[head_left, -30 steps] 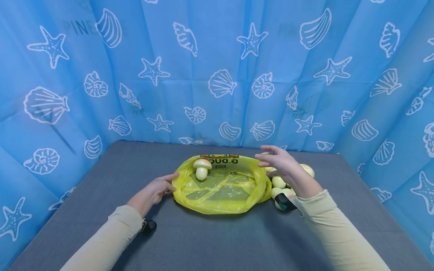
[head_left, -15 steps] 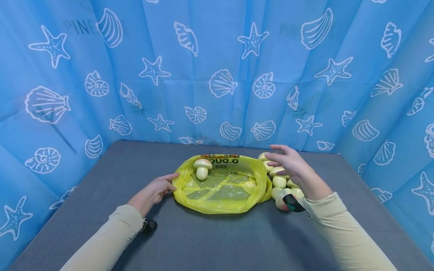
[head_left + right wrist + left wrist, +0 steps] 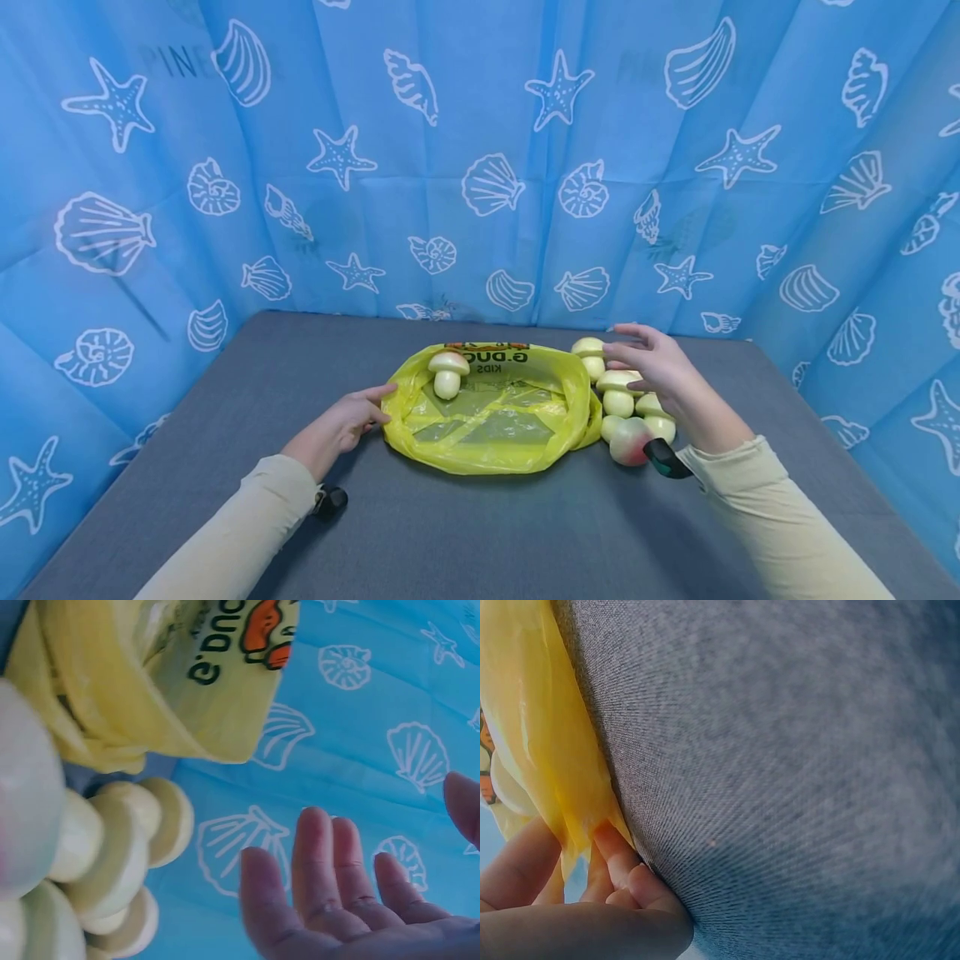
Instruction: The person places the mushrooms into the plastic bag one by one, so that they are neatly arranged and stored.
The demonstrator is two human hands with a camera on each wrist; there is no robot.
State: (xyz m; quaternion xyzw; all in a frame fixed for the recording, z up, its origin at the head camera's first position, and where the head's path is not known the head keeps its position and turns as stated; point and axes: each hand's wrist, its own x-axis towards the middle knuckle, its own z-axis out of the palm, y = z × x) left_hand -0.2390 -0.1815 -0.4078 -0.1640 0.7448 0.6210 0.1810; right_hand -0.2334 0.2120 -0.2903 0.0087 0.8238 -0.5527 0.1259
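Observation:
A yellow plastic bag (image 3: 487,461) lies on the table with its mouth spread wide. Inside it, toward the back left, is one cream-coloured toy mushroom (image 3: 447,375). My left hand (image 3: 348,423) touches the bag's left side with outstretched fingertips; in the left wrist view the fingers (image 3: 526,859) meet the yellow plastic. Over the right edge of a group of several mushrooms (image 3: 618,392) hovers my right hand (image 3: 663,371), fingers spread and holding nothing. The right wrist view shows the palm apart from those mushrooms (image 3: 112,855). A pinkish-red rounded piece (image 3: 630,442) sits nearest at the group's front.
A grey cloth covers the table (image 3: 480,542). Behind and at both sides hangs a blue curtain (image 3: 480,242) with white shells and starfish. The mushrooms crowd close against the bag's right side. Dark devices are strapped at both wrists.
My right hand has drawn back to the right, away from the bag, uncovering more of the mushrooms. The left hand and the bag have stayed in place.

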